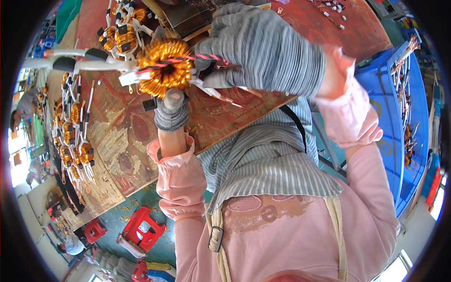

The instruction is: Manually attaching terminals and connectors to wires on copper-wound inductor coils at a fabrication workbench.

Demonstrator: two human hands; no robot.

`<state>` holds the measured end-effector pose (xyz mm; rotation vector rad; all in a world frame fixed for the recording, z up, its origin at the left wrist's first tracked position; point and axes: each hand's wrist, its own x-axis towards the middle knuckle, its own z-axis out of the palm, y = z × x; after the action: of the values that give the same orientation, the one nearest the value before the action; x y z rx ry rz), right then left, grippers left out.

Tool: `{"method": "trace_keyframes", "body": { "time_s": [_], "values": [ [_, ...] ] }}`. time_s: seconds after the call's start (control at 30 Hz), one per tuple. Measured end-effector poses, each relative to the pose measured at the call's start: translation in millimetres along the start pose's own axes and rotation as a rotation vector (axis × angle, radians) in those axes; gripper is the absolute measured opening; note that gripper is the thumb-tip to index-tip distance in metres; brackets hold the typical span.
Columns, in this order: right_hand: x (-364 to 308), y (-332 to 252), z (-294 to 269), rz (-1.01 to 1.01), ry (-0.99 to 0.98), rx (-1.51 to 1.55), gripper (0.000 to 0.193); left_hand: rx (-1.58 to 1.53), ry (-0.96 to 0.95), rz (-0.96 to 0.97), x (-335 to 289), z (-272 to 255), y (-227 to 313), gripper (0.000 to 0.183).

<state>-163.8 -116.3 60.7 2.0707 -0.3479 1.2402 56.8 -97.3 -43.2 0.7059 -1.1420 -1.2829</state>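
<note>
A toroidal coil (155, 51) wound with shiny copper wire is held up over the worn wooden table. My left hand (171, 115), in a grey knit glove with the thumb tip bare, grips it from below, the thumb on its lower rim. Behind the coil the other fingers are mostly hidden. My right hand (268, 54), in a striped grey glove, is closed at the coil's right side, by its leads; what lies between its fingers is partly hidden. A red-and-black twisted wire (206, 58) crosses the coil. Thick white-sleeved leads (98, 66) with black bands stick out leftward.
More copper coils (124, 37) lie at the table's back, and a pile of coils (69, 134) with leads lines its left side. Small connectors (334, 8) are scattered far right. A blue crate (383, 94) holding wired parts stands at right. Below left is a red stool (145, 228).
</note>
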Motion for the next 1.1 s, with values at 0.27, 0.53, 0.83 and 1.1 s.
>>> {"method": "trace_keyframes", "body": {
  "time_s": [0.27,0.53,0.83,1.1],
  "values": [
    [52.7,14.2,15.5,0.751,-0.836,0.415,0.054,-0.402,-0.112,-0.073,-37.0,22.1,22.4,0.085],
    [-25.1,16.7,18.2,1.040,-0.866,0.821,0.040,-0.578,-0.102,-0.028,-14.8,9.2,40.7,0.091],
    [-54.7,-2.1,15.5,0.501,-1.137,0.297,0.028,-0.457,-0.541,-0.009,73.9,-45.6,71.2,0.098],
    [-70.2,2.8,10.1,0.805,-0.386,0.262,0.019,-0.419,0.243,0.075,65.8,7.9,35.3,0.083]
  ]
}}
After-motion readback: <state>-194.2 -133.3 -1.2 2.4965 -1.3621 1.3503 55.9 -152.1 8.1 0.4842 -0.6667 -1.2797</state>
